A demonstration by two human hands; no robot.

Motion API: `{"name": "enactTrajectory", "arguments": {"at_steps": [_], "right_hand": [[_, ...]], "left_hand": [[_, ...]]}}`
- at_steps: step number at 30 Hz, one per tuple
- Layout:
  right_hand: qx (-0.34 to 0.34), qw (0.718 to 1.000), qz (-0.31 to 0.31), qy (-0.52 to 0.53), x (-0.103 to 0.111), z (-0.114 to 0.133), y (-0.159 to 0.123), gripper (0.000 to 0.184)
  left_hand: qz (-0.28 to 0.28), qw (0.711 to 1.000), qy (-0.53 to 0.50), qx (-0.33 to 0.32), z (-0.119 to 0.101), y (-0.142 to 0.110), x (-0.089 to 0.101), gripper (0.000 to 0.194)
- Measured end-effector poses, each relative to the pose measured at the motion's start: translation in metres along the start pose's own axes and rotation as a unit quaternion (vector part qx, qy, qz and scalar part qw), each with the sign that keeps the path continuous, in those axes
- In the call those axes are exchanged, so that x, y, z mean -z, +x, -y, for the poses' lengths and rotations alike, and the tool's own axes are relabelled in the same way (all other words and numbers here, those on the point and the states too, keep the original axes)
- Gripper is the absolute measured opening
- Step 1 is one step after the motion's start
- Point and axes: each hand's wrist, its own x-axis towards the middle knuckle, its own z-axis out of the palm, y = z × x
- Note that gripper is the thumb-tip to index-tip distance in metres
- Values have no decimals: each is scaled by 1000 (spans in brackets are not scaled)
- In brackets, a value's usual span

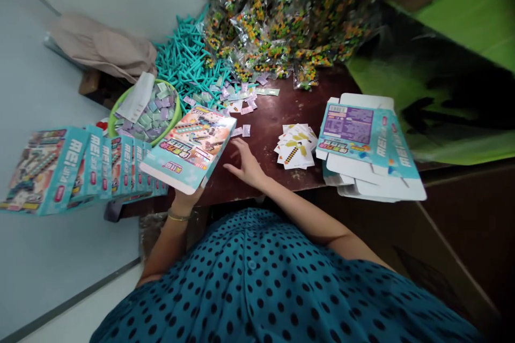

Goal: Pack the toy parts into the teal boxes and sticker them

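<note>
My left hand grips a teal printed toy box from underneath and holds it tilted over the table's near left edge; the fingers are mostly hidden beneath the box. Stretched out over the dark brown table, my right hand has its fingers spread and holds nothing. It is close to small lilac slips and left of a stack of printed cards.
A row of finished teal boxes stands at the left. A green bowl holds lilac and green slips. Teal sticks and bagged beads are heaped at the back. Flat unfolded boxes lie at the right.
</note>
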Motion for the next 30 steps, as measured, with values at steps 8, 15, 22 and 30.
{"name": "enactTrajectory", "arguments": {"at_steps": [8, 15, 22, 30], "right_hand": [[-11, 992, 7, 124, -3, 10, 9, 41], [-72, 982, 128, 116, 3, -49, 32, 59], [1, 945, 178, -273, 1, -70, -37, 80], [125, 942, 279, -139, 23, -60, -122, 39]], "left_hand": [[-195, 974, 104, -55, -25, 14, 17, 48], [16, 933, -250, 259, 24, 3, -4, 52], [-96, 929, -235, 268, 49, -30, -28, 47], [-75, 916, -262, 294, 43, -38, -40, 51]]}}
